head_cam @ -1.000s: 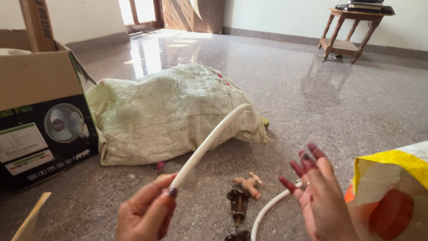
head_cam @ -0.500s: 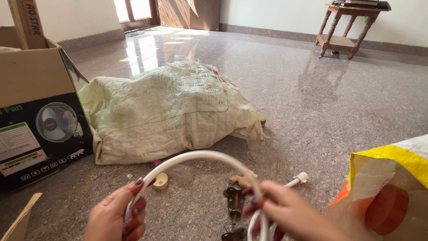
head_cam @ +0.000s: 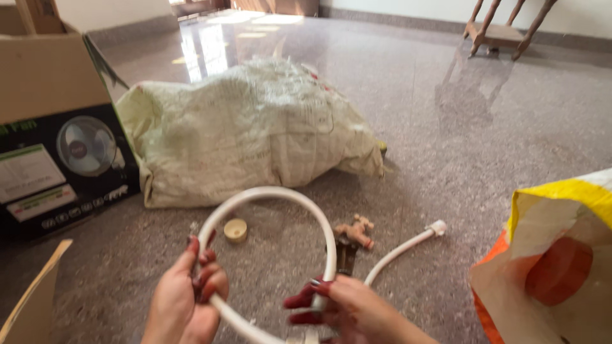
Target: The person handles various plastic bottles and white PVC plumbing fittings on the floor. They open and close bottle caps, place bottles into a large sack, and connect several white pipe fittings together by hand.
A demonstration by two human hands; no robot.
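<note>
A white flexible hose (head_cam: 274, 194) is bent into an arch between my two hands. My left hand (head_cam: 188, 299) grips its left side low in the view. My right hand (head_cam: 347, 312) pinches the right side, with the hose running on below the frame. Behind the arch, on the stone floor, lie a small round cream cap (head_cam: 235, 230), a copper-coloured tap (head_cam: 356, 231) and a dark metal fitting (head_cam: 345, 255). A second white hose (head_cam: 401, 250) with a plastic end nut lies to the right, apart from my hands.
A bulging pale woven sack (head_cam: 255, 134) lies just beyond. A cardboard box with a fan picture (head_cam: 60, 146) stands at left, a cardboard flap (head_cam: 32, 299) at lower left. A yellow, orange and white bag (head_cam: 554, 255) is at right. A wooden table's legs (head_cam: 503, 28) stand far back.
The hose, held straight by my left hand a second ago, is now bent into a wide loop gripped by both hands. The view has tilted down and closer to the floor.
</note>
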